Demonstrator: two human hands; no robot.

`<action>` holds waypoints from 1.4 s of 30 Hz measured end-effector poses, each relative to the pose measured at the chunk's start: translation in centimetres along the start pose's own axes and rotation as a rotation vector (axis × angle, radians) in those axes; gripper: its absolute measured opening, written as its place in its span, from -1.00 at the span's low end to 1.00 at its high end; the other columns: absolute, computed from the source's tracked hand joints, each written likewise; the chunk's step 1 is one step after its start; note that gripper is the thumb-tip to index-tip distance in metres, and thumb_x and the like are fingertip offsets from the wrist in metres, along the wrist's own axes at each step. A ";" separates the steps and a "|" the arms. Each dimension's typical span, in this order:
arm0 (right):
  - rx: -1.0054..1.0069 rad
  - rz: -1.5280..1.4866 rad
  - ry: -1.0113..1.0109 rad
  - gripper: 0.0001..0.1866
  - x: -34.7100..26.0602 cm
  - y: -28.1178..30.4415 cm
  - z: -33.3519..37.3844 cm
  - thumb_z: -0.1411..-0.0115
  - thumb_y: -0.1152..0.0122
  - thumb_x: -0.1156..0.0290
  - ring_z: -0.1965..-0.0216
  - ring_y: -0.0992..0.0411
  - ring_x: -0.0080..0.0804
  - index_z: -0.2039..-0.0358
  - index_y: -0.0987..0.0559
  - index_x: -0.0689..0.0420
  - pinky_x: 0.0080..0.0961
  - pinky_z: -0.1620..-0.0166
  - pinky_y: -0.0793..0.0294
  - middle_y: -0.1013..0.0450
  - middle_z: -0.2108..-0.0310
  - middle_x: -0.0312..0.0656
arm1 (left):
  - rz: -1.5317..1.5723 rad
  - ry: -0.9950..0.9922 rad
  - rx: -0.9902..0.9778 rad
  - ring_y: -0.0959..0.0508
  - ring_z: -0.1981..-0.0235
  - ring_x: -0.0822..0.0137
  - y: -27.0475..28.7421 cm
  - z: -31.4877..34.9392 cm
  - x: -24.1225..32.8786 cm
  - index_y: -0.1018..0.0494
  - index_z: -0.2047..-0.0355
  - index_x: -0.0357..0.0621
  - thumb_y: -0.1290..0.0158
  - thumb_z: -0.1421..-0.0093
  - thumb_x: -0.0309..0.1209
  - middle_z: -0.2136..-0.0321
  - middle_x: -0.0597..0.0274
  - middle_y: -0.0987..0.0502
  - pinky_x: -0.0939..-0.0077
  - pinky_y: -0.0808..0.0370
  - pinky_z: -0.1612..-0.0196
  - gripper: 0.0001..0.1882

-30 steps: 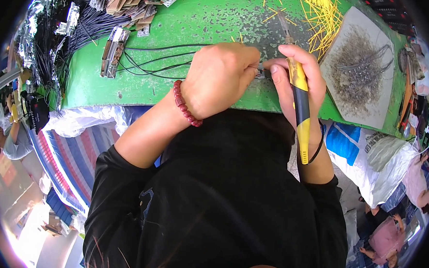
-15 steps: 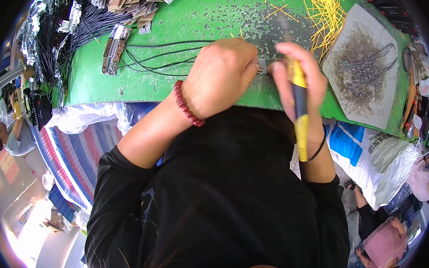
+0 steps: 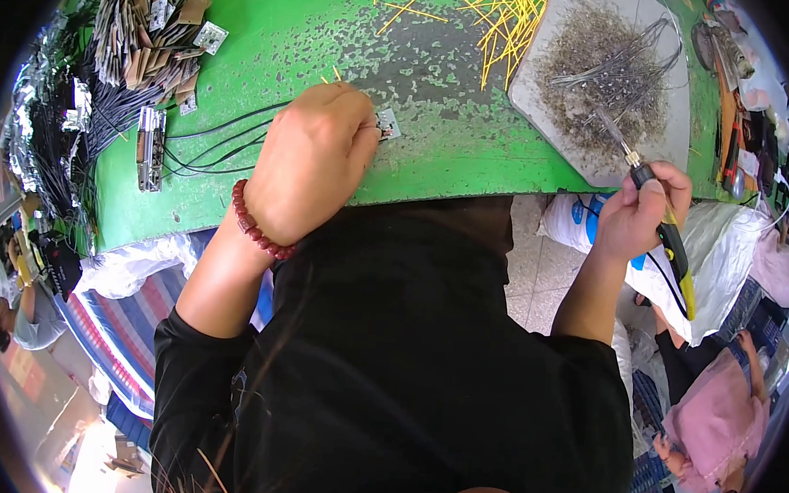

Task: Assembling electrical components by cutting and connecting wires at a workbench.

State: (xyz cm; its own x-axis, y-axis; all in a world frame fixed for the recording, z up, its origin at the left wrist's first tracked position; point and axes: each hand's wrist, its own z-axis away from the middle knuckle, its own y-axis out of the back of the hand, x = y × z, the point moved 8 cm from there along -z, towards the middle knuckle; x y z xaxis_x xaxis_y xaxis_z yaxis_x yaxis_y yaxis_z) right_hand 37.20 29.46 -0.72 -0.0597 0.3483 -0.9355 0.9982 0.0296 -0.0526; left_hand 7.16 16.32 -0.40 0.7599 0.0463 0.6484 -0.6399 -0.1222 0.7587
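My left hand (image 3: 315,153) is closed at the near part of the green table, its fingertips at a small circuit board (image 3: 387,124). Several black wires (image 3: 213,136) run from a metal holder (image 3: 151,149) on the left and pass under this hand. The palm and the exact pinch are hidden. In my right hand (image 3: 641,215) is a yellow and black soldering iron (image 3: 677,252), gripped like a pen. Its tip points at the dark, crumbly residue on a grey slab (image 3: 587,156), near a tangle of thin solder wire (image 3: 636,63).
Thin yellow tubes (image 3: 508,29) lie loose beyond the slab's left side. At the far left are piled wired boards with brown card pieces (image 3: 141,50) and black cable bundles (image 3: 69,149). White sacks (image 3: 724,255) stand off the table's right edge. Other people sit at both sides.
My right hand has swung right with the soldering iron, away from the circuit board to the slab. The whole view has shifted; my left hand keeps its place at the board.
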 end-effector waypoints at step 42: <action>-0.531 -0.213 -0.145 -0.78 0.9 -12.5 6.4 -0.10 -0.24 0.40 0.54 -0.18 -0.71 0.39 -0.40 0.24 -0.71 0.46 -0.13 -0.32 0.54 -0.33 | 0.025 -0.056 0.032 -0.44 0.47 -0.04 0.0 -0.1 -0.7 -0.37 0.58 -0.33 -0.04 0.00 -0.57 0.58 0.00 -0.41 0.20 -0.40 0.38 -0.91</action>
State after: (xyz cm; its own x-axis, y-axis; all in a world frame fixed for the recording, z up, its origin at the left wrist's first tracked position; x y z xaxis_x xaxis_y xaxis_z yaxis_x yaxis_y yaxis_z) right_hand 24.75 23.41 -3.19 -0.2190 0.1531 -0.9636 0.8208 0.5629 -0.0971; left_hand 6.65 16.34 -0.87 0.7493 -0.0131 0.6621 -0.6557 -0.1547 0.7390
